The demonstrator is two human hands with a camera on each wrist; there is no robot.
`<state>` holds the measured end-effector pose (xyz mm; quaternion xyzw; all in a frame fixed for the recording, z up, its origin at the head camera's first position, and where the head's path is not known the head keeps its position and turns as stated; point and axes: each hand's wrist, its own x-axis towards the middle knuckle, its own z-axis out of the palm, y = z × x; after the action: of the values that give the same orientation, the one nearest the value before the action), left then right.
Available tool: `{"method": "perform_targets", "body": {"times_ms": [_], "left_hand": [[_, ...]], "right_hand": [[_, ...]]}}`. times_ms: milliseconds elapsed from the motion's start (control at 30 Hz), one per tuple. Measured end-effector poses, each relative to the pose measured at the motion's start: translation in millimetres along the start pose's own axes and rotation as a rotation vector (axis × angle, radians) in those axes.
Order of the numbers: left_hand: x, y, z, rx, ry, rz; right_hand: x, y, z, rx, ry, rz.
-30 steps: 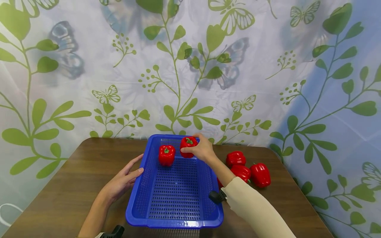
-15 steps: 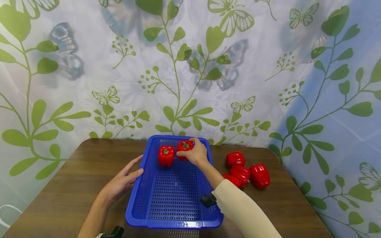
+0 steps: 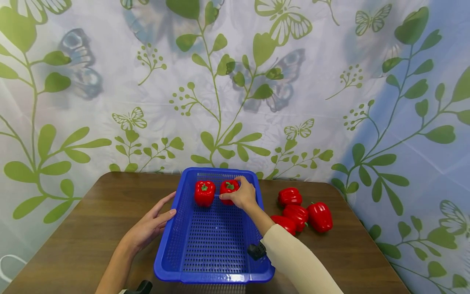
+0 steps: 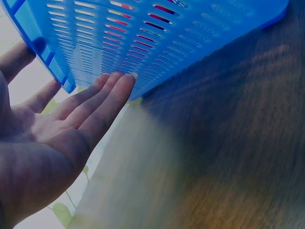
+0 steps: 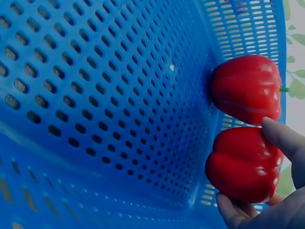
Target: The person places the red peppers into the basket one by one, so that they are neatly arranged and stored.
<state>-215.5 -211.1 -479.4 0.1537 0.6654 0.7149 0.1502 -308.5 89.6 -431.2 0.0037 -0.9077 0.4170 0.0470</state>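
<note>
A blue perforated plastic basket (image 3: 214,245) stands on the table. Near its far end one red bell pepper (image 3: 204,194) sits upright with its green stem up. Just right of that, my right hand (image 3: 243,195) grips a second red bell pepper (image 5: 245,164) between thumb and fingers, low inside the basket. Whether this pepper touches the basket floor I cannot tell. Along the basket's left side, my left hand (image 3: 152,222) rests against the wall. Its fingers (image 4: 102,105) look nearly straight in the left wrist view, touching the outer wall, with the thumb at the rim.
Several red bell peppers (image 3: 320,217) lie in a group on the brown wooden table (image 3: 352,253), right of the basket. Behind the table hangs a curtain (image 3: 235,102) printed with leaves and butterflies. A white cable (image 3: 9,265) shows at the lower left.
My right hand has brought its pepper down into the basket beside the first one, moving slightly left and then settling lower. The left hand stays at the basket's side.
</note>
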Motion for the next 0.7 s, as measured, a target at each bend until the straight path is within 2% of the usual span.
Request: {"method": "perform_targets", "body": {"times_ms": [700], "left_hand": [[0.4, -0.9, -0.9, -0.013, -0.019, 0.011]], "right_hand": [[1.4, 8.4, 7.9, -0.076, -0.061, -0.011]]}}
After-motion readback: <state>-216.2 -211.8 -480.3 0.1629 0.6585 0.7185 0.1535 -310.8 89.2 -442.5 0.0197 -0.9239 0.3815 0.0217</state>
